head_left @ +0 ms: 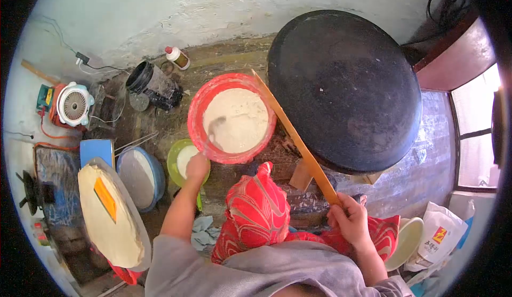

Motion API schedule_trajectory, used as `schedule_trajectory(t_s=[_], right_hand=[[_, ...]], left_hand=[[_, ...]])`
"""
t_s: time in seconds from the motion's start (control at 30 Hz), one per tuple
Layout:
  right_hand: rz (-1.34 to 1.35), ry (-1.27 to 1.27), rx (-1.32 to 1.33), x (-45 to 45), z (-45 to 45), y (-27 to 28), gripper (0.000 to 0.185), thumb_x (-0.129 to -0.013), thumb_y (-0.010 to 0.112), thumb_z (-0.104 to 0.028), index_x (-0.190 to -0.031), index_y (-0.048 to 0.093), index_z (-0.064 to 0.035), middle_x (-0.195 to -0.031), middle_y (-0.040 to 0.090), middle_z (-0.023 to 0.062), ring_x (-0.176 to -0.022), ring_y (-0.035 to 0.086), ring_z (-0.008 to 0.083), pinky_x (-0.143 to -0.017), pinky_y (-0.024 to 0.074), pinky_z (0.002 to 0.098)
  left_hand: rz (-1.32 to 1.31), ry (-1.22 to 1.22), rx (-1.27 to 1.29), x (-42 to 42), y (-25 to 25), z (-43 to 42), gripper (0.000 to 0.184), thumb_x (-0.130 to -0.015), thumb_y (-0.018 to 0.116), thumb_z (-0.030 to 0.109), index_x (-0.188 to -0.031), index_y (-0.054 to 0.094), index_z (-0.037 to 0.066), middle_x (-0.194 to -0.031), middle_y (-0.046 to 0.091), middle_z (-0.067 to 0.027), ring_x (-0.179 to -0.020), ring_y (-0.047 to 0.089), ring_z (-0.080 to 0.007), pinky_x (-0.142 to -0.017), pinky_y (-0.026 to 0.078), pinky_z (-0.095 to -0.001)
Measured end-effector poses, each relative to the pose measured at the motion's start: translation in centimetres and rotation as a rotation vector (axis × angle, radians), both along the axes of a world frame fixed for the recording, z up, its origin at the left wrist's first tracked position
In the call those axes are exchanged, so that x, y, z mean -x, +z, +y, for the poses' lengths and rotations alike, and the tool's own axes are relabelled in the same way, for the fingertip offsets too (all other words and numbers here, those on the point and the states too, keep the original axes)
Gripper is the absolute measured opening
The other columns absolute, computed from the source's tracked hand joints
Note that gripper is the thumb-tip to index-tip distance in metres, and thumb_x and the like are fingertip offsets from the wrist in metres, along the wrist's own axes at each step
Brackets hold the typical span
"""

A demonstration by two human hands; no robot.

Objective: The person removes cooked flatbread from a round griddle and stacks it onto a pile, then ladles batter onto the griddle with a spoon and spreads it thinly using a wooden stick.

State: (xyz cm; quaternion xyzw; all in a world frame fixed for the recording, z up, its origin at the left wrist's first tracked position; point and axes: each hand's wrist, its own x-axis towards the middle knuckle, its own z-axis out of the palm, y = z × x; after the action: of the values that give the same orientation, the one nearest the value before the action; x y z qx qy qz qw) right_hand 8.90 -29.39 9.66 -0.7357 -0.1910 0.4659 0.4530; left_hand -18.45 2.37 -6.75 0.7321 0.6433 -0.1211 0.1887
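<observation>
My left hand (198,170) is closed around the handle of what looks like a ladle (216,127), over the near left rim of a red basin (198,97). The ladle's head is blurred and sits at the pale batter (240,115) in the basin. My right hand (349,220) grips the near end of a long, flat wooden strip (304,148). That strip slants away from me between the basin and a big round black griddle (346,89), its far tip close to the basin's rim.
A green bowl (173,163) and a blue basin (158,177) stand left of the red basin. Beyond are a black bucket (154,86), a bottle (177,58) and a white blower (73,105). A pale stack (106,233) lies at left, a white sack (437,238) at right.
</observation>
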Motion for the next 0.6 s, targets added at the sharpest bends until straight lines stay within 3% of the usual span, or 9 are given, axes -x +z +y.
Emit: schedule_trajectory(t_s=[0.1,0.17,0.2,0.27,0.3,0.37,0.4,0.5,0.6], right_hand=[[-0.004,-0.013,0.004,-0.1,0.1,-0.3,0.028,-0.082,0.051,-0.003,-0.111,0.052,-0.0005,-0.068,0.058,0.0025,-0.052,0.05,0.0061,-0.048,0.042,0.0207],[-0.085,0.007,-0.033,0.0,0.1,-0.5,0.029,-0.082,0.052,-0.003,-0.111,0.052,-0.001,-0.068,0.058,0.0025,-0.052,0.05,0.0061,-0.048,0.0418,0.0209],[-0.09,0.005,-0.038,0.0,0.3,-0.2,0.029,-0.082,0.052,-0.003,-0.111,0.052,-0.001,-0.068,0.058,0.0025,-0.052,0.05,0.0061,-0.048,0.0418,0.0209],[-0.091,0.027,0.008,0.0,0.9,0.5,0.026,-0.083,0.052,-0.003,-0.108,0.053,-0.0009,-0.067,0.057,0.0025,-0.053,0.05,0.0063,-0.048,0.0419,0.0209],[-0.094,0.026,0.007,0.0,1.0,0.7,0.026,-0.083,0.052,-0.003,-0.108,0.053,-0.0009,-0.067,0.057,0.0025,-0.053,0.05,0.0063,-0.048,0.0419,0.0209],[-0.097,0.062,-0.002,-0.2,1.2,0.8,0.021,-0.083,0.051,-0.004,-0.103,0.053,0.0002,-0.066,0.057,0.0026,-0.053,0.051,0.0071,-0.048,0.0423,0.0214],[-0.101,0.062,-0.004,-0.2,1.1,0.7,0.021,-0.083,0.051,-0.004,-0.103,0.053,0.0002,-0.066,0.057,0.0026,-0.053,0.051,0.0071,-0.048,0.0423,0.0214],[-0.058,0.038,-0.054,0.1,0.6,0.0,0.016,-0.084,0.05,-0.004,-0.099,0.051,0.0012,-0.068,0.058,0.0036,-0.054,0.052,0.0077,-0.049,0.0428,0.0216],[-0.045,0.011,-0.091,0.1,-0.1,-0.3,0.014,-0.085,0.048,-0.004,-0.098,0.05,0.0015,-0.072,0.06,0.0051,-0.054,0.053,0.0082,-0.049,0.0429,0.0218]], left_hand=[[-0.145,-0.19,-0.018,-2.6,-4.4,-1.6,0.031,-0.085,0.042,0.023,-0.086,0.059,-0.003,-0.08,0.058,-0.0266,-0.079,0.058,-0.0394,-0.069,0.045,-0.0475],[-0.144,-0.576,-0.101,-3.1,-7.5,-1.9,0.026,-0.083,0.045,0.021,-0.081,0.057,-0.002,-0.069,0.059,-0.0224,-0.061,0.059,-0.0341,-0.05,0.047,-0.0428],[-0.147,-0.578,-0.107,-4.2,-6.4,-2.1,0.026,-0.083,0.045,0.021,-0.081,0.057,-0.002,-0.069,0.059,-0.0224,-0.061,0.059,-0.0341,-0.05,0.047,-0.0428],[-0.702,0.601,0.804,-6.5,-3.0,-2.5,0.02,-0.082,0.047,0.02,-0.078,0.054,0.002,-0.056,0.054,-0.0118,-0.041,0.048,-0.0199,-0.032,0.037,-0.0307],[-0.705,0.599,0.804,-6.1,-2.9,-2.4,0.02,-0.082,0.047,0.02,-0.078,0.054,0.002,-0.056,0.054,-0.0118,-0.041,0.048,-0.0199,-0.032,0.037,-0.0307],[-1.052,0.901,1.217,-4.8,-2.6,-2.0,0.017,-0.084,0.047,0.02,-0.078,0.049,0.005,-0.052,0.043,-0.0029,-0.036,0.034,-0.0077,-0.028,0.024,-0.0206],[-1.056,0.898,1.217,-4.3,-1.9,-2.3,0.017,-0.084,0.047,0.02,-0.078,0.049,0.005,-0.052,0.043,-0.0029,-0.036,0.034,-0.0077,-0.028,0.024,-0.0206],[-1.444,1.018,1.419,-1.3,-1.0,-3.2,0.019,-0.086,0.045,0.021,-0.087,0.05,0.003,-0.054,0.041,-0.0017,-0.036,0.033,-0.007,-0.029,0.024,-0.019],[-1.423,0.943,1.281,0.5,3.5,-3.6,0.027,-0.086,0.047,0.025,-0.102,0.051,0.004,-0.055,0.041,-0.0023,-0.04,0.034,-0.0078,-0.032,0.025,-0.0195]])
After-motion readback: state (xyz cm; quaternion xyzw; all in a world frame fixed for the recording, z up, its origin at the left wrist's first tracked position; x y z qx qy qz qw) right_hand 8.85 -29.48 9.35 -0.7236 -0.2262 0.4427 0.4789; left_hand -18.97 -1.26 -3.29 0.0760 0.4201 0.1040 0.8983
